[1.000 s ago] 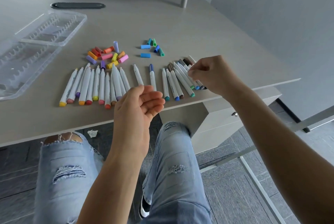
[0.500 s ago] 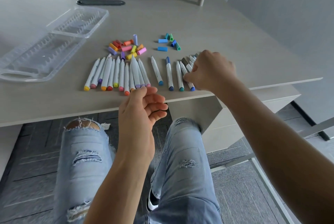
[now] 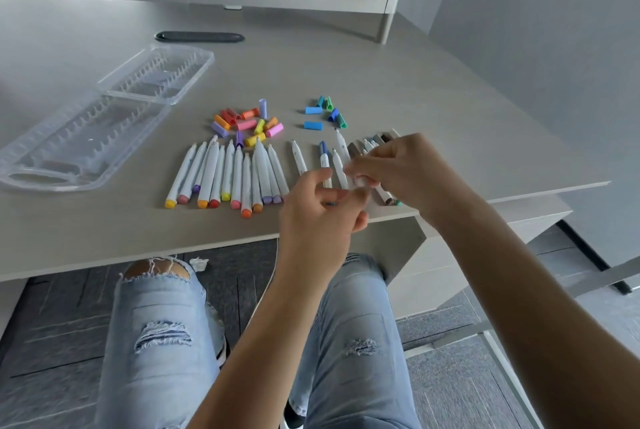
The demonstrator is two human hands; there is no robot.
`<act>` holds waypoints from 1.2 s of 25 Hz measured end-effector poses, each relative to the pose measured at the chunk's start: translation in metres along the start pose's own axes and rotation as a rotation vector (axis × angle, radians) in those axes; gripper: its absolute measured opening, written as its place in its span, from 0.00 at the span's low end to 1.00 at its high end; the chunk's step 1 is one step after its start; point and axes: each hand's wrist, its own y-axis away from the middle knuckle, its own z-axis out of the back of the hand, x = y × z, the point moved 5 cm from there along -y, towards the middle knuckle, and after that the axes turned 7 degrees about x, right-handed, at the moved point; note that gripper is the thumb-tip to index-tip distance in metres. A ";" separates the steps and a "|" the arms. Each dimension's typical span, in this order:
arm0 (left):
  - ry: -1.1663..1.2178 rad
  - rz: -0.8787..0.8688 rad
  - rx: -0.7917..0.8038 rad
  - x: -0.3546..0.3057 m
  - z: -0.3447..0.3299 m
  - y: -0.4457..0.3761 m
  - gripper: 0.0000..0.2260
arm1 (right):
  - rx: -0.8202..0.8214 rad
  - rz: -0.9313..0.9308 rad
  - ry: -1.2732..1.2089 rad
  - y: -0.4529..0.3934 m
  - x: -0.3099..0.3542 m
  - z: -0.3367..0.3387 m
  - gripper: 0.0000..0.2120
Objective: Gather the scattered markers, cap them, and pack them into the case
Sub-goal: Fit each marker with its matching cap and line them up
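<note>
- The markers are lying uncapped on the desk (image 3: 450, 109) near its front edge, in two groups: a tight left row (image 3: 228, 175) with warm and purple ends toward the person, and a looser right group (image 3: 341, 154) of blue, green and brown ones.
- The right hand (image 3: 408, 172) is hovering over the right group, its fingers curling round a white marker (image 3: 360, 181) and pinching it; more markers are showing from beneath the hand at its far side and near the desk edge.
- The left hand (image 3: 318, 220) is sitting just beside the right one at the desk's front edge, fingers loosely curled and blurred, fingertips near the pinched marker; I cannot tell whether it is holding anything.
- The left row is lying just left of the left hand, untouched by it.
- Warm caps (image 3: 247, 123) are lying in a heap just behind the left row; blue and green caps (image 3: 327, 113) are lying behind the right group, apart from both hands.
- The clear case (image 3: 86, 137) is lying open at the left of the desk, well apart from the hands, its two ribbed halves spreading flat.
- A dark flat object (image 3: 199, 37) is lying further back on the desk.
- Knees in torn jeans (image 3: 162, 342) are showing below the desk.
</note>
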 end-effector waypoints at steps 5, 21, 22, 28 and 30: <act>0.199 0.080 0.029 -0.008 -0.009 -0.017 0.21 | -0.038 0.041 0.077 -0.028 0.005 0.011 0.10; 0.196 0.070 -0.035 -0.014 0.020 -0.035 0.12 | -0.150 0.109 0.440 -0.181 0.011 0.000 0.10; 0.200 0.073 -0.036 -0.012 0.018 -0.035 0.11 | -0.153 0.124 0.321 -0.179 0.012 0.002 0.09; 0.192 0.065 -0.025 -0.009 0.012 -0.037 0.10 | 0.131 -0.025 -0.632 -0.141 0.008 0.006 0.07; 0.189 0.073 -0.018 -0.007 0.010 -0.036 0.09 | 0.199 -0.059 -0.717 -0.129 0.008 0.004 0.02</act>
